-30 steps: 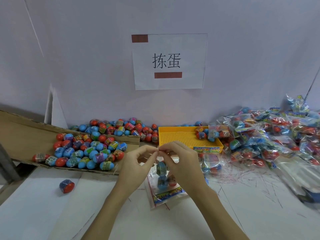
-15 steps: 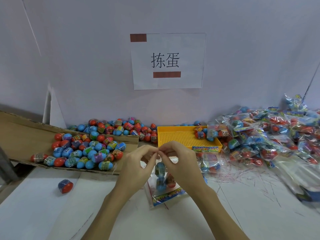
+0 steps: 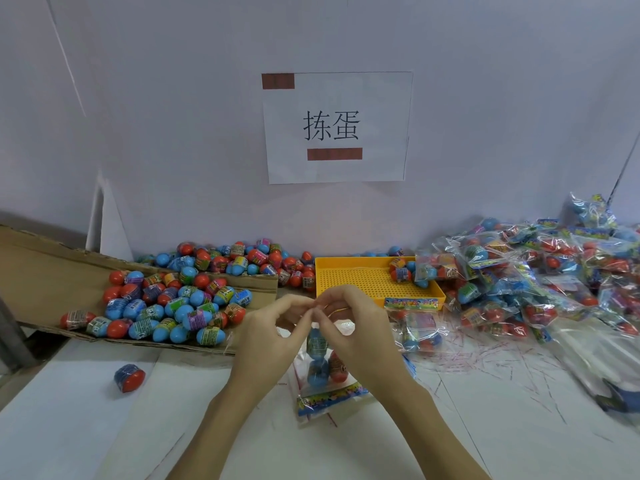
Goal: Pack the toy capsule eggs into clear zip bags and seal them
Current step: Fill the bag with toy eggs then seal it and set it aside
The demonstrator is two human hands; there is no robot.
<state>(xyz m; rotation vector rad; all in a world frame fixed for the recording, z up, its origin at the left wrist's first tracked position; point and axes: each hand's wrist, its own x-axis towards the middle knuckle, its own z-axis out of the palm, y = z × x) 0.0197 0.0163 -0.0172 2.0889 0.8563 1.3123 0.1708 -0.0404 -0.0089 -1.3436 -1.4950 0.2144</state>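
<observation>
Here both forearms reach in from the lower edge and meet at centre. Left hand (image 3: 266,336) and right hand (image 3: 356,327) are raised above the bench (image 3: 485,427), thumbs and forefingers pinched together on the top edge of a clear zip bag (image 3: 322,379). Fingertips of the two hands touch or nearly touch at the pinch; remaining fingers curl loosely.

The bag hangs down from the pinch, its lower printed strip resting on the bench. Inside: several capsule eggs (image 3: 317,370), blue and red, stacked.

Loose eggs (image 3: 173,306) are heaped on a cardboard sheet (image 3: 41,271) to the left, more along the wall behind. One single egg (image 3: 129,377) lies alone on the bench at lower left. Yellow tray (image 3: 363,275) sits just behind the hands, a few eggs in its far right corner. Filled bags (image 3: 526,271) piled at right.

Against the earlier frames: the hands sit at the same spot, pinch point unchanged, bag hanging as before. The view has shifted only slightly. Piles, tray and stray egg are unmoved.
</observation>
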